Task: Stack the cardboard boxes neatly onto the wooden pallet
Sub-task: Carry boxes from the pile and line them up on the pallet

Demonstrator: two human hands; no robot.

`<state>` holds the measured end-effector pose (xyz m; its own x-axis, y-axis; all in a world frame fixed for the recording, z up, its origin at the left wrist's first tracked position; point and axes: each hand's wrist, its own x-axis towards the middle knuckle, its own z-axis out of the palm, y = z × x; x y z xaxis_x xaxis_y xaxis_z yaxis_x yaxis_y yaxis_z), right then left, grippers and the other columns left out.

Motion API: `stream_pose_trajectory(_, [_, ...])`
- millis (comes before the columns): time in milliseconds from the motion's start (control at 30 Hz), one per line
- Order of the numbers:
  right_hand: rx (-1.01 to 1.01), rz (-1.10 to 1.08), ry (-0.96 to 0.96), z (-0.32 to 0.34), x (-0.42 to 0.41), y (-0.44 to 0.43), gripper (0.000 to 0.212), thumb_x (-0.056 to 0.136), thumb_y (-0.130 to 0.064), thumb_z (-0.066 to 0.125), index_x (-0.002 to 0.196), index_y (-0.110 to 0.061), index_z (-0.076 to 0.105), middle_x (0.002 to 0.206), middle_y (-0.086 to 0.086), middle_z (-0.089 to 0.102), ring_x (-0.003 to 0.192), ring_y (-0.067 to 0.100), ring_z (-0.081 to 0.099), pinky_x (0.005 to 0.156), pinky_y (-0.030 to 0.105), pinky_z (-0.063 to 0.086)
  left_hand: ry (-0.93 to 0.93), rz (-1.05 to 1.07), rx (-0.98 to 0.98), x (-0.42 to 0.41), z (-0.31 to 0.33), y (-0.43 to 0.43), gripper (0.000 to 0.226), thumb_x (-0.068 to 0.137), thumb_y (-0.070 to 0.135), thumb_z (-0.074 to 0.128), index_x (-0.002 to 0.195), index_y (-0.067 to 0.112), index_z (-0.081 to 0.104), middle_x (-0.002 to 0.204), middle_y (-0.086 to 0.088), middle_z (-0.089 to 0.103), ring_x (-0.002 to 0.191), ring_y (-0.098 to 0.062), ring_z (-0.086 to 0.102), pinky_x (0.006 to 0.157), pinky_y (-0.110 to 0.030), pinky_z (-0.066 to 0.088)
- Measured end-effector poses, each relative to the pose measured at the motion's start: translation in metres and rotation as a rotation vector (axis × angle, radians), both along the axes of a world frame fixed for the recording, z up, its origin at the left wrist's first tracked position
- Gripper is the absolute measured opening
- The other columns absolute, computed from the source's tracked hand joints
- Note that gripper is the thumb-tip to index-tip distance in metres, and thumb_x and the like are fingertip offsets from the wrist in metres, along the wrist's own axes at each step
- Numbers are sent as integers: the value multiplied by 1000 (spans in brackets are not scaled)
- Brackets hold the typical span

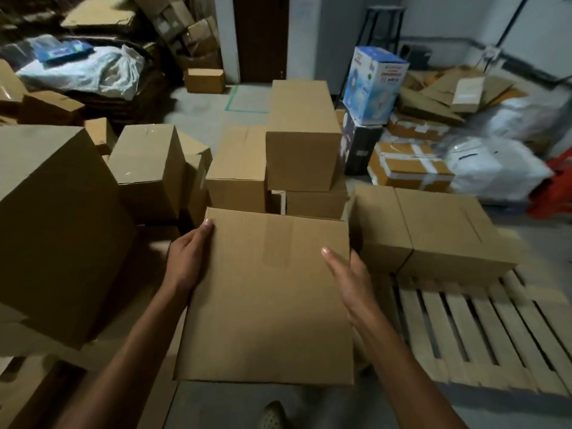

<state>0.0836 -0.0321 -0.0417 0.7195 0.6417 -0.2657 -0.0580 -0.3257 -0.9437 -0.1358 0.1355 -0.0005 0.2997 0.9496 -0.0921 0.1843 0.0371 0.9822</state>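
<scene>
Left hand [188, 258] and right hand [349, 280] grip the taped cardboard box [269, 305] at its two sides (thumbs on top), just left of the wooden pallet [479, 329]. It looks stiff and probably light; holding low on the side walls seems safest.

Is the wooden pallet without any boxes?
No, two cardboard boxes sit side by side at the far end of the wooden pallet.

No text could be read: the red print on the blue-and-white box [374, 85] was too blurred to make out.
</scene>
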Motion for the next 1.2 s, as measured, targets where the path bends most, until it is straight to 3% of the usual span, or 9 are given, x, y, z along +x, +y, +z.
stream_pose_trajectory(133, [-6,-105,-42,14,13,-78,95,61,-87,65,138,-31,55,128,-2,64,109,20,66,93,49,57,-70,-203,-68,26,11,-64,34,103,51,40,112,29,64,112,2,65,106,-15,60,78,-26,43])
stream_pose_trajectory(233, [26,-217,-70,24,18,-150,79,64,-81,66,122,-29,65,118,-5,71,107,18,68,95,49,55,-106,-313,-122,49,20,-113,45,100,60,41,123,29,64,119,-2,67,110,-23,62,82,-34,48])
stream_pose_trajectory(400, [47,-382,-103,43,18,-264,70,67,-75,64,123,-33,68,112,-12,73,105,15,69,96,48,55,-161,-592,-315,87,36,-192,63,92,72,47,129,24,65,124,-10,69,110,-31,67,95,-49,51])
stream_pose_trajectory(633, [26,-584,-102,50,30,-388,53,70,-69,66,111,-36,73,104,-15,76,98,13,72,92,46,58,-206,-937,-370,155,39,-290,62,102,58,32,128,9,62,109,-13,74,89,-24,73,69,-32,59])
stream_pose_trajectory(767, [-13,-689,-125,43,43,-437,26,83,-53,69,106,-41,71,103,-18,73,100,11,69,93,40,56,-225,-996,-432,205,27,-324,69,103,60,34,140,4,53,131,-27,61,113,-38,63,96,-50,51])
stream_pose_trajectory(833, [-51,-709,-135,36,54,-456,36,75,-64,66,104,-43,72,104,-18,74,100,11,69,95,42,55,-162,-1007,-472,232,16,-341,70,100,62,41,132,3,58,127,-26,64,113,-39,63,104,-54,44])
stream_pose_trajectory(967, [-151,-761,-132,21,96,-485,67,66,-74,61,117,-33,72,108,-11,74,102,16,69,96,45,55,11,-941,-459,284,-2,-376,51,103,51,40,96,11,70,87,-8,75,93,-29,66,90,-40,45])
stream_pose_trajectory(1100, [-210,-762,-101,4,163,-501,70,63,-79,63,114,-33,73,104,-9,76,100,19,71,95,48,56,45,-932,-526,352,-19,-394,47,105,44,37,90,12,68,81,-7,73,90,-28,63,86,-37,44])
stream_pose_trajectory(1200, [-228,-767,-83,2,216,-506,71,63,-79,63,117,-35,71,108,-10,75,102,18,70,96,47,55,55,-900,-560,402,-23,-399,48,103,48,38,94,11,68,95,-15,71,90,-29,63,85,-37,45])
